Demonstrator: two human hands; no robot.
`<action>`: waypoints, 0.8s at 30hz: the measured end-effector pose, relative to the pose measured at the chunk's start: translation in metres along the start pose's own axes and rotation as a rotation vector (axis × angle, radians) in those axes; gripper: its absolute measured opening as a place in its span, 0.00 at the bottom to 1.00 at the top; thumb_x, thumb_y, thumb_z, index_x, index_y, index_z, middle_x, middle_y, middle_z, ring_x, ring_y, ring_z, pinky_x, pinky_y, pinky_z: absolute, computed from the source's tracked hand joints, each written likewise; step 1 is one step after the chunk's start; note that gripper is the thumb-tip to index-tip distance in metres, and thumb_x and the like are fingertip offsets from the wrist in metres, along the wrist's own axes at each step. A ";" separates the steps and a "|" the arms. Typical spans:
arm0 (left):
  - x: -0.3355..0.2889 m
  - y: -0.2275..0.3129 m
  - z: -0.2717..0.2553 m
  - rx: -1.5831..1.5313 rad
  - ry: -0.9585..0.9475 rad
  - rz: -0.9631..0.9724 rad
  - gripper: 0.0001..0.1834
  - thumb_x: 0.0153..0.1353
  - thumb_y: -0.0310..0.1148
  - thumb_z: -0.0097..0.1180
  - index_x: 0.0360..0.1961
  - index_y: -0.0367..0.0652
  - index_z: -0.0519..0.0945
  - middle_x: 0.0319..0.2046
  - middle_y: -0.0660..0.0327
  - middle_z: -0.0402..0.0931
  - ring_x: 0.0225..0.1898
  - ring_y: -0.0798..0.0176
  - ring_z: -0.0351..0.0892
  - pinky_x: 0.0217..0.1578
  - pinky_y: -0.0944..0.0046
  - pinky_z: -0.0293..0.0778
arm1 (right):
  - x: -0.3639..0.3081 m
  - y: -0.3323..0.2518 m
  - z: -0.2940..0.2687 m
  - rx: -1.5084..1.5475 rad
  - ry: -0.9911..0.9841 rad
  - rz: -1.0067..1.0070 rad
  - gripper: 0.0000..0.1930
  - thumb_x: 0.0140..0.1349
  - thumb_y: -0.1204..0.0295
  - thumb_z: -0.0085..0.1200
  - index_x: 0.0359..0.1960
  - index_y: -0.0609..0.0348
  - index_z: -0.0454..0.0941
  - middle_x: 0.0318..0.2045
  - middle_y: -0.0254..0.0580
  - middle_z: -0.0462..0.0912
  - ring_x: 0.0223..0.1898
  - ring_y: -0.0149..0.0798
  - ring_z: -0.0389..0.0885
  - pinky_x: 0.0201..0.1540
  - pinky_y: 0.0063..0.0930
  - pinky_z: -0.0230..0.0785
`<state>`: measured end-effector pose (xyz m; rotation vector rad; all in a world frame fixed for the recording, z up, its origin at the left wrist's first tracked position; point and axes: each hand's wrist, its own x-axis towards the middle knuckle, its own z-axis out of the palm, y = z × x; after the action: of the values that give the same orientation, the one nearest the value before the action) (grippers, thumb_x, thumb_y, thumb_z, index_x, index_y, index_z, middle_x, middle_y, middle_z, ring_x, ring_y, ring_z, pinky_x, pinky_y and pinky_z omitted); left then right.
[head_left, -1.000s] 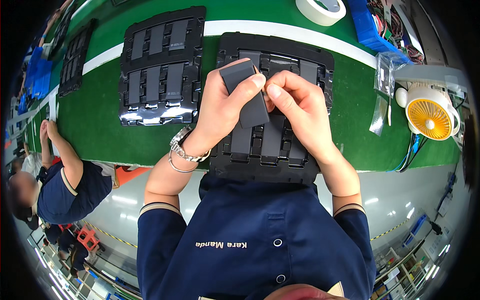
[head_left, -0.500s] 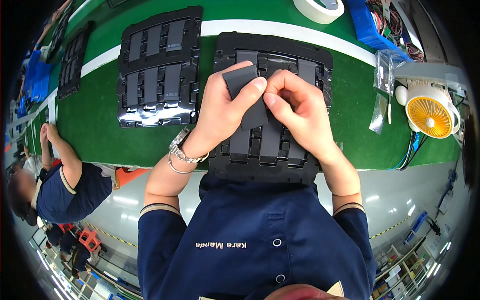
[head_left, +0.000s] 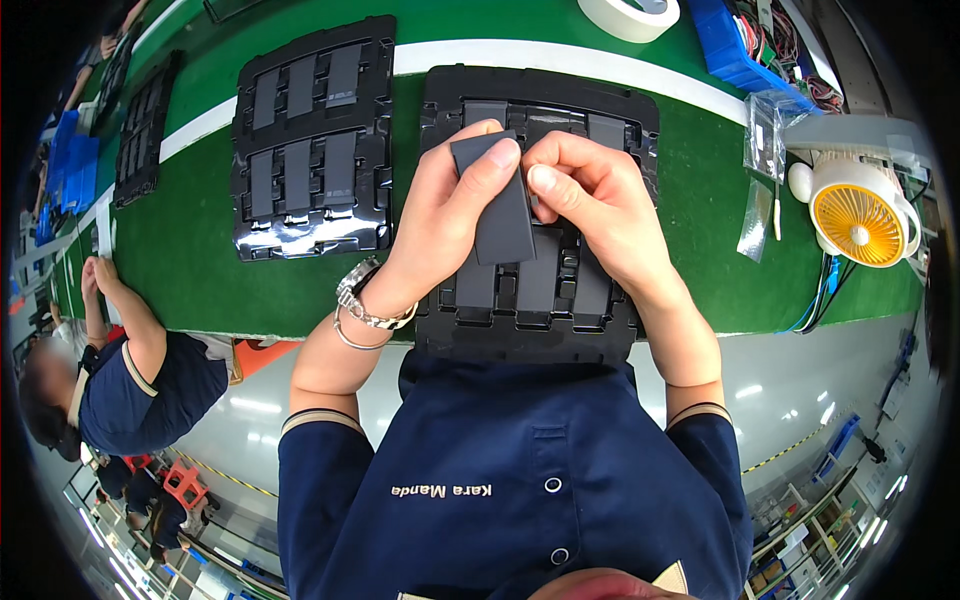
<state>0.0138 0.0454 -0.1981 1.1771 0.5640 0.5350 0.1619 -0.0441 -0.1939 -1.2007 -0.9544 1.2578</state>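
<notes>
My left hand (head_left: 445,205) holds a flat, dark grey rectangular block (head_left: 506,222), thumb on its upper face and fingers behind it. The block is tilted, its long side running toward me. Close to its upper right edge, my right hand (head_left: 597,200) has thumb and curled fingers pinched together; whatever they may hold is too small or hidden to make out. Under both hands lies a black moulded tray (head_left: 520,345), with several similar grey blocks, such as one block (head_left: 538,285), in its pockets. My hands cover part of the tray.
Left of my tray sits another black tray (head_left: 312,225) with grey blocks. A white fan (head_left: 858,228), clear plastic bags (head_left: 765,140), a tape roll (head_left: 632,18) and a blue bin (head_left: 735,55) with wires are at the right and back. A co-worker (head_left: 145,385) sits at the left.
The block in my left hand has turned, its lower end swinging slightly left and its broad face showing more. My right hand's fingertips have shifted a little along its upper right edge.
</notes>
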 end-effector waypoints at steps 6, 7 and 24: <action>0.004 -0.008 -0.010 0.344 -0.065 0.207 0.17 0.70 0.42 0.50 0.29 0.41 0.72 0.23 0.70 0.71 0.26 0.79 0.68 0.27 0.75 0.65 | -0.005 -0.004 0.005 -0.179 0.088 -0.061 0.12 0.68 0.65 0.55 0.30 0.62 0.77 0.20 0.26 0.73 0.24 0.20 0.68 0.29 0.17 0.62; 0.004 -0.006 -0.009 0.287 -0.074 0.178 0.17 0.70 0.42 0.50 0.29 0.41 0.72 0.22 0.70 0.71 0.26 0.79 0.68 0.27 0.75 0.65 | -0.005 -0.004 0.006 -0.211 0.118 -0.081 0.12 0.68 0.65 0.55 0.30 0.62 0.77 0.20 0.27 0.73 0.24 0.20 0.68 0.29 0.17 0.62; 0.004 -0.001 -0.004 0.143 0.066 0.120 0.19 0.70 0.43 0.52 0.24 0.42 0.69 0.20 0.73 0.64 0.24 0.79 0.61 0.24 0.73 0.59 | -0.001 -0.002 0.001 -0.062 -0.013 -0.048 0.11 0.70 0.66 0.52 0.34 0.63 0.76 0.26 0.30 0.77 0.30 0.22 0.73 0.36 0.19 0.68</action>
<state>0.0138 0.0503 -0.2011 1.3385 0.5981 0.6463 0.1613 -0.0449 -0.1917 -1.2125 -1.0321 1.2071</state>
